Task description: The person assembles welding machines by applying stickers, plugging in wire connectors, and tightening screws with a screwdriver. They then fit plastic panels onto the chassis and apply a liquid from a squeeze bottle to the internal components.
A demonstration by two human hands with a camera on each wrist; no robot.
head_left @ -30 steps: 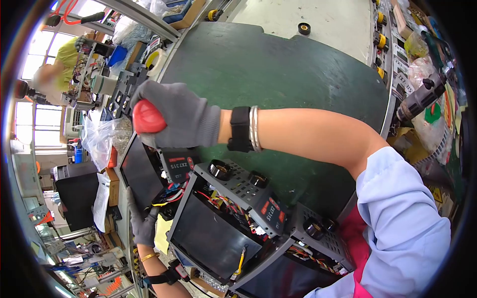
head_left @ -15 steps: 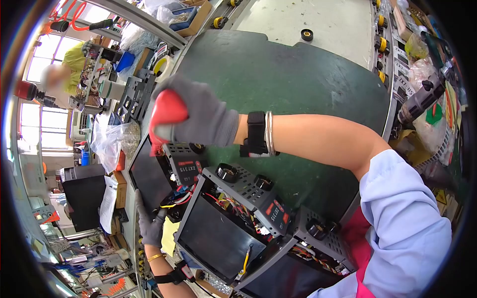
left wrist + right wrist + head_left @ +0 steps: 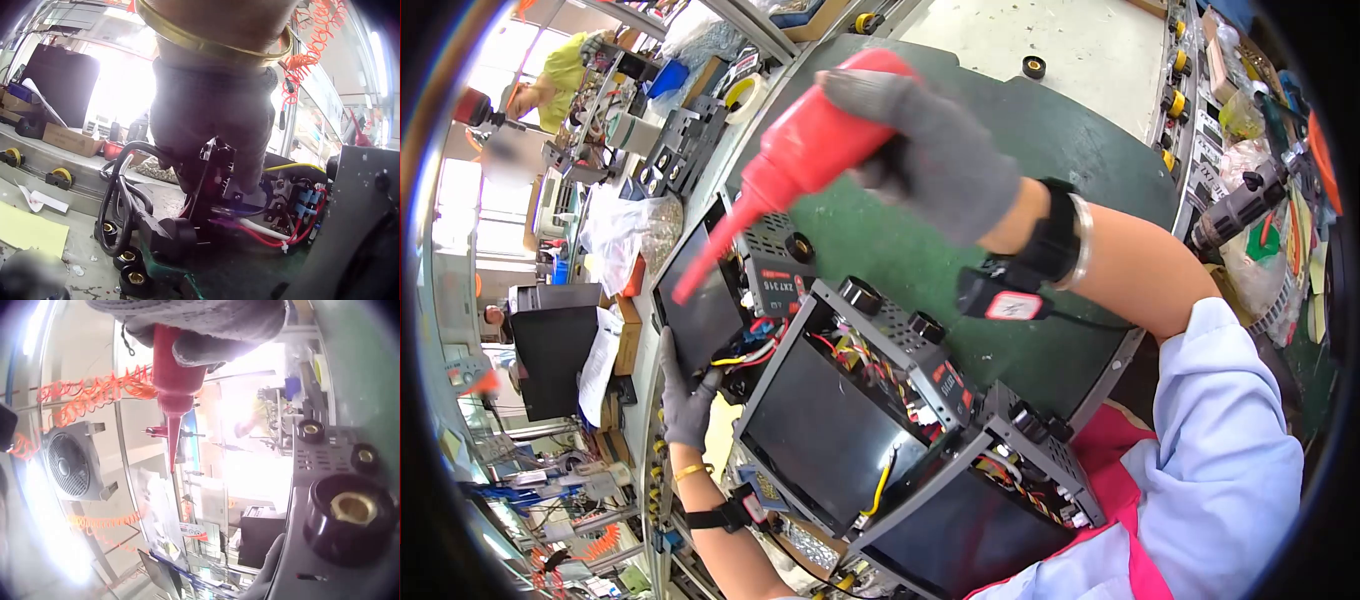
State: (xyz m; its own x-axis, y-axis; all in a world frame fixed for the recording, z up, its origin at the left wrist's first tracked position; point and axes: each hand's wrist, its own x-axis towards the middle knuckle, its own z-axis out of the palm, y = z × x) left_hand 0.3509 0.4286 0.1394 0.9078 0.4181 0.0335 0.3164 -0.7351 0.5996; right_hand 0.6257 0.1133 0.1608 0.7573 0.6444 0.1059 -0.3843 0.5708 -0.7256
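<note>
My gloved right hand (image 3: 945,150) grips a red squeeze bottle (image 3: 815,140), its long nozzle slanting down-left over the farthest grey unit's dark panel (image 3: 700,305) in the head view. The right wrist view shows the bottle (image 3: 178,372) under the gloved fingers, nozzle downward. At that unit's near edge is my gloved left hand (image 3: 687,408); in the left wrist view this hand (image 3: 212,119) holds the edge with fingers on both sides. Red, white and yellow wires (image 3: 269,237) lie beside it. Whether the nozzle touches the panel, I cannot tell.
Two more grey units stand nearer me, one with a dark side panel (image 3: 830,440), the other at its right (image 3: 970,530). Behind them lies a green mat (image 3: 1040,190). A power drill (image 3: 1235,210) is at the right, and a person in yellow (image 3: 560,85) at the far left.
My right hand has moved right and up, and the bottle has turned so its body and nozzle show. My left hand has stayed at the far unit's edge.
</note>
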